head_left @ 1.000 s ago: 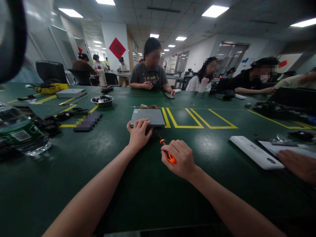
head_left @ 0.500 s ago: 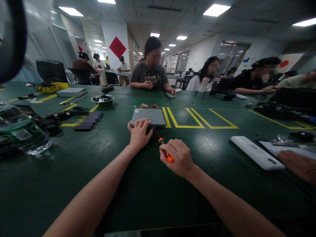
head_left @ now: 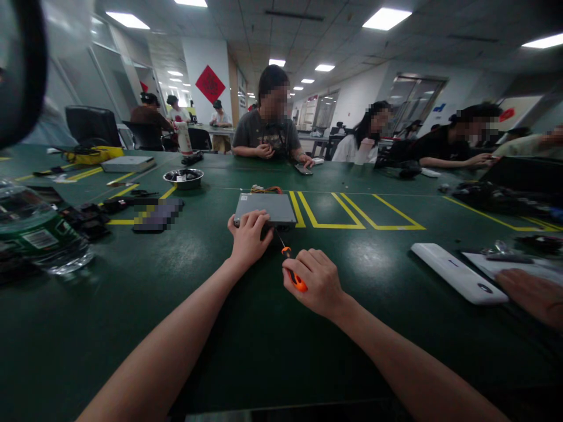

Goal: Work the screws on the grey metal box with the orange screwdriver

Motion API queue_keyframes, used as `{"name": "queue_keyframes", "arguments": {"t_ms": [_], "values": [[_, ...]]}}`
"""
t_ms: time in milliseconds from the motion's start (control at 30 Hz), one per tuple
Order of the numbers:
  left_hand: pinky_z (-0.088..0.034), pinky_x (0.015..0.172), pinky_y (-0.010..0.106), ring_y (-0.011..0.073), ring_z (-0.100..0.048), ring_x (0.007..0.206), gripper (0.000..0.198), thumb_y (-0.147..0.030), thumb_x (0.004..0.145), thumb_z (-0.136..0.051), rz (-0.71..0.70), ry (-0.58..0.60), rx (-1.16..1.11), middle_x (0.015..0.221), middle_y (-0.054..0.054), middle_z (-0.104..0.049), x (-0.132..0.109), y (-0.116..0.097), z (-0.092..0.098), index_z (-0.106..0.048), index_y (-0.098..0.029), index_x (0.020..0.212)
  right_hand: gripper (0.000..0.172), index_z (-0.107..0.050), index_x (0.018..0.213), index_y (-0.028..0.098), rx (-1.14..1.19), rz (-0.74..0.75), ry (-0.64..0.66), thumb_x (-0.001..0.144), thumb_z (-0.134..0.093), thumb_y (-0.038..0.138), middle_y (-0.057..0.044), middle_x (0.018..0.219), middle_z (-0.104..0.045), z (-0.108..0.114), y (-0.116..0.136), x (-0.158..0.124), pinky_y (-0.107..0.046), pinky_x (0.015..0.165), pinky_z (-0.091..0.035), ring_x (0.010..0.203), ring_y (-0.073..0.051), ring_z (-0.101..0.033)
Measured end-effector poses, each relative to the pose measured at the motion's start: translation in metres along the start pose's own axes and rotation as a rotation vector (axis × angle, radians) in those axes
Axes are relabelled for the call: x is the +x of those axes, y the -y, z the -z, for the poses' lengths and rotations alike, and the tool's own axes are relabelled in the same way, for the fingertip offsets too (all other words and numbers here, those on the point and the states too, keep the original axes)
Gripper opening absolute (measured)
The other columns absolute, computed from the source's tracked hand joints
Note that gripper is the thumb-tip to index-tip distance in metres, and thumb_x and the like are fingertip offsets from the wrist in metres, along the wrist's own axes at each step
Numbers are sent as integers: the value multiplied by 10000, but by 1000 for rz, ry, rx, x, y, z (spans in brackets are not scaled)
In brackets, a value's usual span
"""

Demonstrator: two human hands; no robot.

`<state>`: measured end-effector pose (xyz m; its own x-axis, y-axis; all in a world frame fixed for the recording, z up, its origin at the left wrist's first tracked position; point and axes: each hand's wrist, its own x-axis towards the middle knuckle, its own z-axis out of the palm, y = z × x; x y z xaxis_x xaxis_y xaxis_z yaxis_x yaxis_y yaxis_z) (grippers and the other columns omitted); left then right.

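A grey metal power supply unit [head_left: 268,206] lies flat on the green table, with coloured wires [head_left: 266,189] coming out at its far side. My left hand [head_left: 248,237] grips its near left edge, fingers on top and thumb at the front face. In my right hand [head_left: 315,280] is a screwdriver [head_left: 297,280] with an orange and black handle, the fingers closed round it. Its thin shaft points up and left to the unit's front face, near my left thumb. Whether the tip touches a screw I cannot tell.
Beyond the unit, yellow tape [head_left: 338,226] marks the table [head_left: 211,351]. A metal bowl of small parts [head_left: 183,179] stands back left, a large water bottle [head_left: 39,234] at left. On the right are a white device [head_left: 457,272] and another person's hand [head_left: 530,293]. People sit opposite.
My right hand and the screwdriver have shifted slightly left, and a little more of the shaft shows. My left hand and the power supply unit have stayed in place.
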<state>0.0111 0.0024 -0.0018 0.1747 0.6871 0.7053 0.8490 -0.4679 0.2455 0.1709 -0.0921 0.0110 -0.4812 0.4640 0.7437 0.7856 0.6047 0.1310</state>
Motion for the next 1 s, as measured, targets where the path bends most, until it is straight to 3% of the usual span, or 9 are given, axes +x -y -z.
{"name": "queue_keyframes", "arguments": {"t_ms": [600,833,1000], "values": [[-122,1005,510,239,-448,1120,239,-327,815,-500,-4,-16,6,1202,34,-556,0,1,-1,-513,-279,1048,107,-588,808,181,15,-34,4,806,-493,230,-18,695,-530,1,0,2,-276,631,-345,666,-139,-434],[-121,1008,510,240,-447,1124,253,-329,813,-503,0,-10,-10,1210,36,-552,0,1,-1,-516,-277,1060,202,-568,882,176,34,-96,45,817,-497,354,-26,741,-513,4,5,4,-263,600,-384,667,-136,-463],[-91,1017,517,229,-449,1134,248,-294,824,-481,-18,-21,-7,1210,32,-555,-1,1,-1,-505,-284,1071,247,-468,1038,147,58,-61,-138,806,-523,209,-74,873,-535,2,6,3,-265,663,-475,793,-150,-518]]}}
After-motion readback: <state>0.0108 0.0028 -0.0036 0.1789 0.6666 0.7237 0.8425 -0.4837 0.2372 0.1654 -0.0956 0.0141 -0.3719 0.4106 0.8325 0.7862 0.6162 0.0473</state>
